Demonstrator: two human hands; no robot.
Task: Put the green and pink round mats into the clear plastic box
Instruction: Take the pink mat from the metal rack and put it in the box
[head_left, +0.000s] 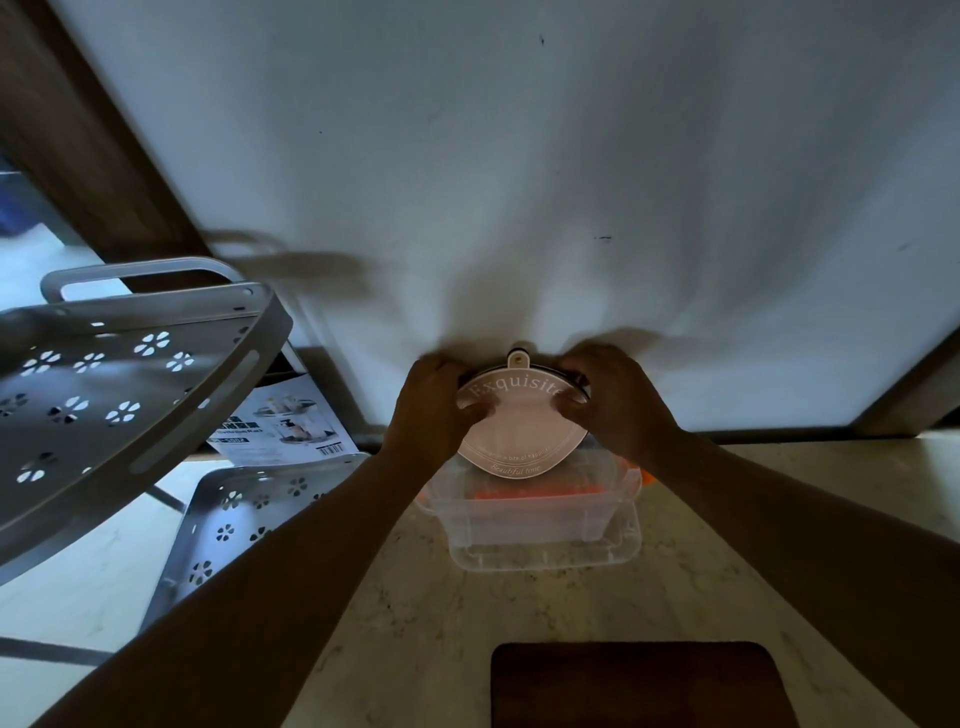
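Both hands, the left hand and right hand, pinch the pink round mat by its side edges at frame centre, tilted above the clear plastic box. A dark rim behind it may be the green mat (I cannot tell). Held wider than the opening, it could catch the box's rim and tip it.
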